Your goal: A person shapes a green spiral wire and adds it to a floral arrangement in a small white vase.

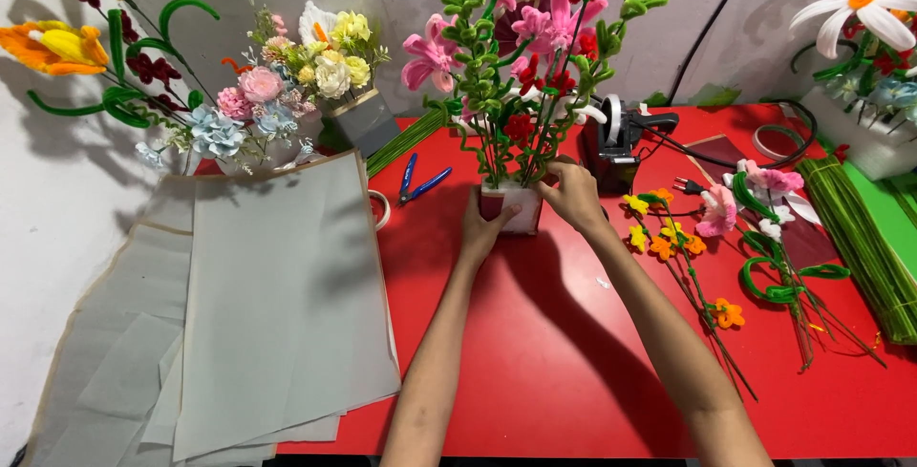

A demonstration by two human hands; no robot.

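Basically: left hand (484, 228) fingers wrapped on white pot (513, 207), bracing it on desk (535, 352); right hand (571, 192) fingers pinching green stems (506, 157) at rim.

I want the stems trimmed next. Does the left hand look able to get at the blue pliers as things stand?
Probably yes. The left hand rests on the flower box, and the blue pliers lie just beyond it on bare red table, with nothing between them.
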